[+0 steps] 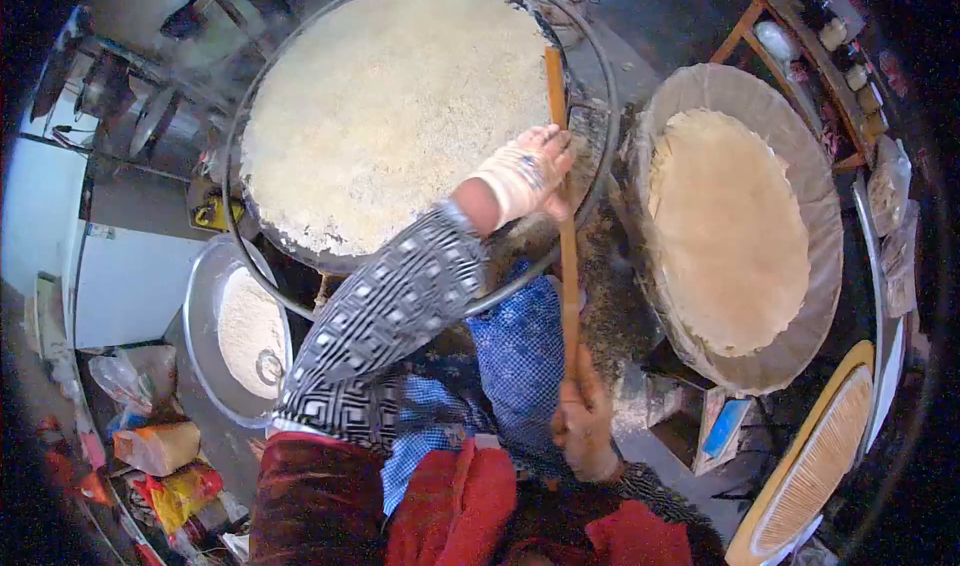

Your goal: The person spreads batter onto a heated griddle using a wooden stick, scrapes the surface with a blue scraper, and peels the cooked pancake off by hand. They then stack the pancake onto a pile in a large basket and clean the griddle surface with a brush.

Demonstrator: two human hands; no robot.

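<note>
Sensibly, the stick [568, 266] is held two-handed: the cloth-wrapped left hand [528, 174] has its grip clenched on it at the griddle's [300, 254] right edge, and the right hand [585, 421] grasps the lower end. Flat, even strokes would likely spare the white layer [390, 106].

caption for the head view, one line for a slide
Left hand and right hand hold a wooden stick at a griddle coated in pale crumbs; flatbread on a tray alongside.
</note>
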